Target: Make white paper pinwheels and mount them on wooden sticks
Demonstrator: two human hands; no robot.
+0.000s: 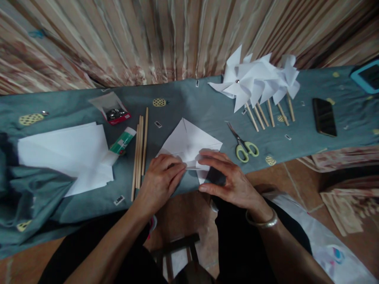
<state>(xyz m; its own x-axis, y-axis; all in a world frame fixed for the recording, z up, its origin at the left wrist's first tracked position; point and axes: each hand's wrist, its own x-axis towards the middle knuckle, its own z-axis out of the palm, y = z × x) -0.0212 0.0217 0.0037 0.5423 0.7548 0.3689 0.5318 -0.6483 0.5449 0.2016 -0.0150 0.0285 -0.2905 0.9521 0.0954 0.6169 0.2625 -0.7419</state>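
A white sheet of paper (192, 136), cut in from its corners, lies near the front edge of the cloth-covered table. My left hand (161, 175) is closed, pinching the near edge of the paper between thumb and fingers. On its right side, the fingers of my right hand (226, 177) rest stretched over the paper, with the thumb apart near a loose corner. Green-handled scissors (246, 150) lie just beyond my right hand. Wooden sticks (139, 152) are to the left of the paper, beside a green and white glue tube (122, 142).
White paper pinwheels (254, 79) on sticks lie at the back right, near a dark phone (325, 117) and a blue-framed device (367, 77). At left are stacked white sheets (65, 150) and an opened packet (111, 108) of small metal pieces. A curtain (166, 39) hangs behind.
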